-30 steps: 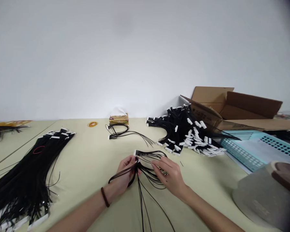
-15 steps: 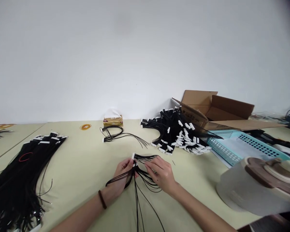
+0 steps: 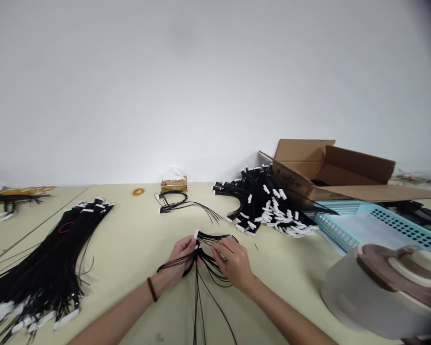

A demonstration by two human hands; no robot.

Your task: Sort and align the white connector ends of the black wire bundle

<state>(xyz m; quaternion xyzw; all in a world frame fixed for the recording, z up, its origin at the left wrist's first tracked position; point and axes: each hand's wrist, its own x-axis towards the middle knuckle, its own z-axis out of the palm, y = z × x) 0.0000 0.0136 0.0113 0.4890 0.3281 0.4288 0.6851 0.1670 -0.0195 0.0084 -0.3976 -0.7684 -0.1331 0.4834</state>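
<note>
Between my hands is a black wire harness with white connectors, its loose wires fanning out toward me and to the right. My left hand, with a dark band at the wrist, grips the harness near a white connector that points up. The fingers of my right hand are pinched on thin black wires just right of that connector. Which single wire lies in the pinch is too small to make out. Beyond my hands, another black harness lies curled on the table.
A thick bundle of black harnesses lies at left, with a pile of more harnesses at the back right. Behind stand a tissue box, yellow rubber bands and an open cardboard box. A teal basket and a lidded container stand at right.
The camera view has turned slightly left, so the table things appear further right. My right hand has shifted slightly closer to the connector, still pinching wires. My left hand keeps its grip.
</note>
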